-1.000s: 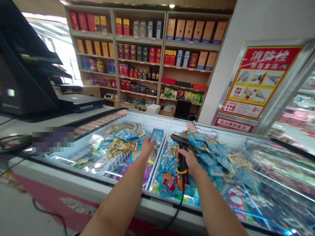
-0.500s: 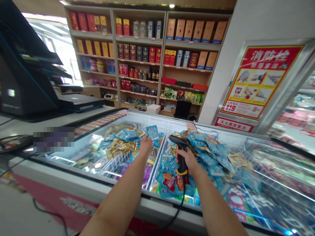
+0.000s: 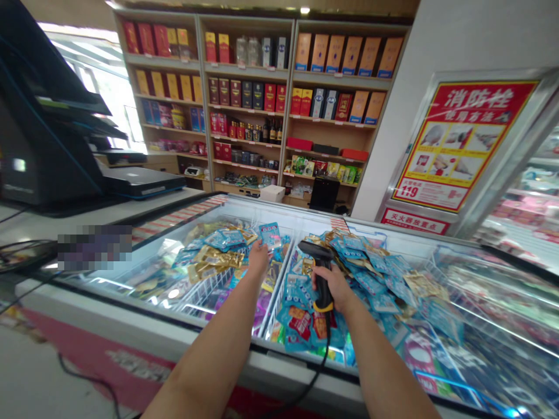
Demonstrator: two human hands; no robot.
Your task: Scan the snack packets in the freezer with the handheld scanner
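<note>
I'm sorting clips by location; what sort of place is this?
Probably a shop: packets piled in a display case, boxed goods on shelves, and a barcode scanner in the person's right hand.

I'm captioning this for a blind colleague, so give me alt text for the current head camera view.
A person's right hand grips a corded barcode scanner while the left hand holds a blue packet, both above a chest freezer heaped with blue and gold packets. Behind are shelves of boxes and bottles; at right, a red fire-hydrant instruction sign.

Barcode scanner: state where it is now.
In the head view, the barcode scanner is right of centre, gripped by the right hand above the blue packets.
</note>
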